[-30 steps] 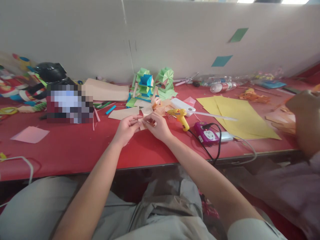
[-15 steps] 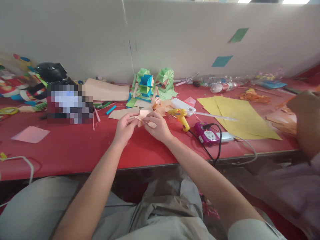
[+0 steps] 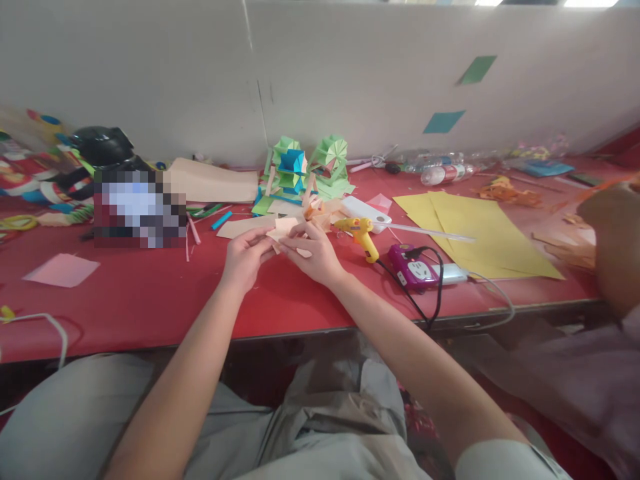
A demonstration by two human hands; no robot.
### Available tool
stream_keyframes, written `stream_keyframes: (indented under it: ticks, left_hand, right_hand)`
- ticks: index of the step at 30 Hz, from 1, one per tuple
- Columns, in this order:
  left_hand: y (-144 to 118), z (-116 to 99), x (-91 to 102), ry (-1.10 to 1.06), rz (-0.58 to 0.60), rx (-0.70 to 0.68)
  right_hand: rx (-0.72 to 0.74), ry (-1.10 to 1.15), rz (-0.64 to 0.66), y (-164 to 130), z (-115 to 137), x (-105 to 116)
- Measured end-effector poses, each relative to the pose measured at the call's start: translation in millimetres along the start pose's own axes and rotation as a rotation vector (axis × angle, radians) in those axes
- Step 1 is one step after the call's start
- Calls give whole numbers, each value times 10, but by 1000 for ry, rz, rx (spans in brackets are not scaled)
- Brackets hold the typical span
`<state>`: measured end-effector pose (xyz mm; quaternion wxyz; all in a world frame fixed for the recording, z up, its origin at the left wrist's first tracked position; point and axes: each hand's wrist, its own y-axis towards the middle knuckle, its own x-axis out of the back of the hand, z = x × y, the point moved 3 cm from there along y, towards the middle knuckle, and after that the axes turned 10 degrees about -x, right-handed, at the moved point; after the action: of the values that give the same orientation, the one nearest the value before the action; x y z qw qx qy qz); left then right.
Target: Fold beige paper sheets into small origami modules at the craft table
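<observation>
Am pinching peach paper piece (image 3: 281, 231) between left hand (image 3: 243, 255) and right hand (image 3: 314, 255) fingers over table (image 3: 150, 300); fingertips partly hiding folds.

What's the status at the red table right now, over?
Left hand and right hand pinch peach paper piece. Glue gun right of hands. Nothing between.

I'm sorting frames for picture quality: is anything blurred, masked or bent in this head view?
Head view: a pixelated block masks something on the left of the red table; the table edge bows from wide-angle distortion; both hands, left hand and right hand, and the folded peach paper look soft; lighting even.
</observation>
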<state>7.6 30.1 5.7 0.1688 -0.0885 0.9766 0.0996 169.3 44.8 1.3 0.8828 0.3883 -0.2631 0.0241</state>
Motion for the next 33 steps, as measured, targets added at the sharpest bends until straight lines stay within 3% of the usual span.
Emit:
stream_keyframes:
  ticks: [5,11,22,25,28,30,33]
  left_hand:
    - [26,-44,28,-99,-27,109]
    - [42,-58,48,-124,14,117]
    - [20,-26,51,90,-19,-64]
    - [25,-30,52,139,-48,-103]
    - [25,-42,48,159,-60,-132]
    - [21,-50,42,157,-59,-143]
    - [10,-58,26,143,-44,-150]
  right_hand:
    - [27,-85,26,-5,56,31]
    - [17,-113,33,-7,79,49]
    - [-23,-67,80,-18,76,23]
    - [-62,1,35,-14,60,43]
    - [-187,125,-82,0,-14,69]
    - [-352,254,-116,10,-91,60]
    - [-617,485,0,14,-173,-11]
